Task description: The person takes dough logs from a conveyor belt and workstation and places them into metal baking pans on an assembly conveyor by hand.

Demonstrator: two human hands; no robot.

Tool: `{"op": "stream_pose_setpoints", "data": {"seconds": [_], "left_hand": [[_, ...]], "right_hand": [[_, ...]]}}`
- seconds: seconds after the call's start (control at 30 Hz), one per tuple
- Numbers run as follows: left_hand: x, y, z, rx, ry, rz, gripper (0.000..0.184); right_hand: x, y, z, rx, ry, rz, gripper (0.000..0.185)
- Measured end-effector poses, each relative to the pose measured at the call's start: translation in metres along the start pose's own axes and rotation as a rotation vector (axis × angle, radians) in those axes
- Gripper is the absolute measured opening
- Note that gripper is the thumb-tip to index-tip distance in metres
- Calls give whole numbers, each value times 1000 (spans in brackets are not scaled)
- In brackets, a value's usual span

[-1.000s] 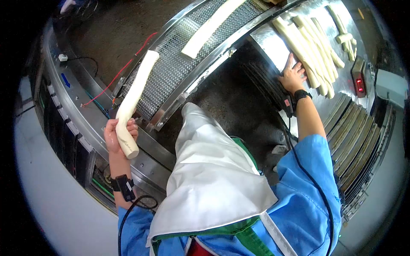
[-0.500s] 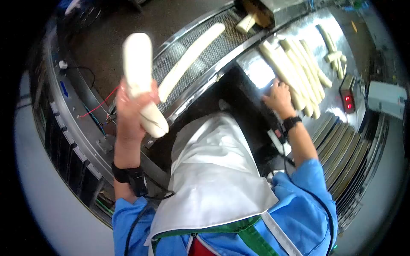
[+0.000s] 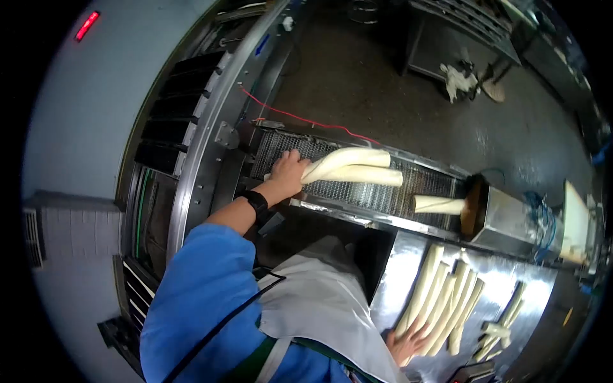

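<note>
Head cam, so the clock directions all run from the middle of the view. Left hand point(image 3: 288, 173) sits just off centre toward 11 o'clock, back of the hand up, fingers curled over the near ends of two long pale rolls point(image 3: 361, 174). Honestly can't tell how tight that grip is, or whether it's got one roll or both. Those two lie side by side out toward 2 o'clock on a metal mesh belt point(image 3: 421, 184), touching each other close to the hand. Another roll point(image 3: 438, 204) is over at 3, one end up against the metal housing point(image 3: 511, 214).

Right hand point(image 3: 407, 345) is down at 5 o'clock, fingers spread wide over the lower ends of a bunch of pale rolls point(image 3: 445, 309) lying next to each other on a shiny metal table point(image 3: 536, 287). Around 4 there's a separate little pile of thinner pieces point(image 3: 498, 332). Red cord point(image 3: 313, 120) runs along the belt's far side at 12, white apron point(image 3: 319, 300) at 6.
</note>
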State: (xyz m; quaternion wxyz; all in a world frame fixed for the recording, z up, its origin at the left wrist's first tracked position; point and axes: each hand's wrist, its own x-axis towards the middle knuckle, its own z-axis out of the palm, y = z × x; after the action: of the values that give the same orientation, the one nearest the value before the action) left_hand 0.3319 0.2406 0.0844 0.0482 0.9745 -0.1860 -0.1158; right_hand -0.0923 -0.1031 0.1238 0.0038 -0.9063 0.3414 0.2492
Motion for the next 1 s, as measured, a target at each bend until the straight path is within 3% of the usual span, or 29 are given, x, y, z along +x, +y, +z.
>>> {"op": "stream_pose_setpoints", "data": {"seconds": [0.03,0.1,0.13,0.2,0.23,0.27,0.33,0.37,0.4,0.47,0.53,0.57,0.6,0.63,0.67,0.73,0.77,0.83,0.9,0.93,0.97,1.0], "left_hand": [[-1,-6,3,-5,11,-18,45],[1,-14,6,97,211,154,48],[0,-9,2,118,252,131,48],[7,-18,5,-86,-18,-26,52],[7,-17,1,-58,50,-41,45],[8,-18,-8,-65,70,-70,45],[4,-21,-30,-288,-204,-252,36],[-5,-23,-36,-558,-258,-316,30],[-32,-32,-41,-1116,-326,-159,35],[-74,-13,-56,-1820,-358,-226,41],[-87,-7,-49,-2170,-251,-501,44],[-102,-10,-60,-2291,-197,-494,38],[-112,-17,-63,-2324,-63,-494,44],[-124,-26,-77,-2296,55,-376,48],[-139,-38,-98,-2262,171,-261,51],[-175,-52,-153,-2190,417,-331,58],[-186,-66,-167,-2094,542,-314,61],[-206,-89,-197,-2016,745,-230,53],[-216,-122,-200,-1988,959,-190,42],[-222,-135,-199,-1956,1079,-198,40],[-227,-149,-195,-1963,1151,-291,42],[-231,-163,-187,-1968,1221,-391,43]], "right_hand": [[-4,7,7,-7,11,-17,88],[-1,25,34,49,18,-78,90],[18,44,74,113,304,-266,85],[29,-14,9,183,-15,19,78],[45,-9,27,192,190,-107,69],[57,-12,21,183,206,-139,69],[78,-20,4,630,-127,-125,54],[96,-12,29,888,9,-389,38],[91,-30,-10,870,13,-418,38],[82,-72,-88,1074,-356,-360,42],[106,-95,-116,1030,-304,-467,50],[127,-105,-132,959,-258,-661,51],[125,-131,-155,945,-271,-715,53],[122,-158,-178,931,-283,-769,56],[93,-199,-222,980,-356,-687,60],[59,-274,-271,935,-490,-993,56],[45,-317,-291,810,-432,-1298,53],[5,-399,-328,608,-320,-1647,48],[-21,-487,-343,468,-233,-1897,48],[-39,-524,-346,400,-238,-1881,47],[-38,-573,-338,337,-158,-2046,47],[-46,-615,-335,156,-33,-2058,50]]}}
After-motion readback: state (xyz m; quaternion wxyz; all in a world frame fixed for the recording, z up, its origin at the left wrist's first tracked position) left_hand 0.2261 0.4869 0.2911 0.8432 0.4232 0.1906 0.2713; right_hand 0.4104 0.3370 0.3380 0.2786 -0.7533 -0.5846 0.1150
